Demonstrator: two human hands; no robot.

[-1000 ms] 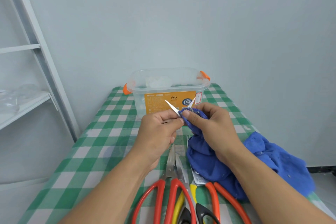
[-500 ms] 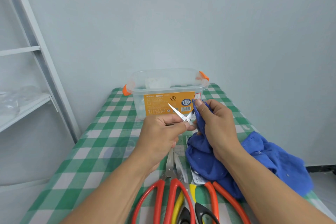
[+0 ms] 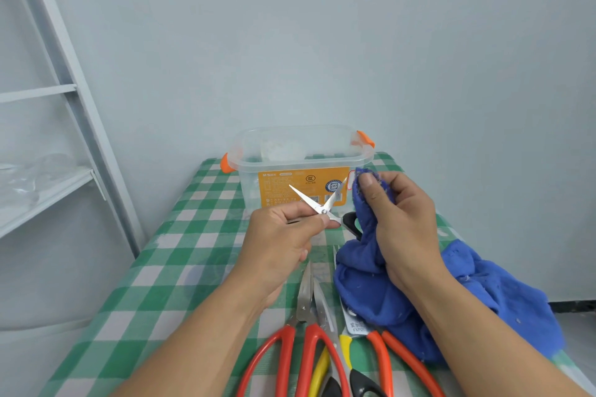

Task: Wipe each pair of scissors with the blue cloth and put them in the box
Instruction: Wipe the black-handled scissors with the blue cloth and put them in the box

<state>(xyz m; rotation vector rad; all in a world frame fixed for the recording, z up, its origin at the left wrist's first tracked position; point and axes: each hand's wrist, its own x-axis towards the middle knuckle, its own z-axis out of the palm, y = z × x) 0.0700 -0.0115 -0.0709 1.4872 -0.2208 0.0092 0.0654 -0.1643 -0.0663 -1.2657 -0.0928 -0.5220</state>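
"CCC" on box label (image 3: pixel 303 185); "FXP0" on scissors blade (image 3: pixel 356 325)

My right hand (image 3: pixel 406 222) has drawn the pinched fold of the blue cloth (image 3: pixel 364 280) along the right blade of the small scissors (image 3: pixel 323 210), from the pivot toward 2 o'clock, up to the tip. Both blades now show bare, and a black handle (image 3: pixel 350 222) is exposed.
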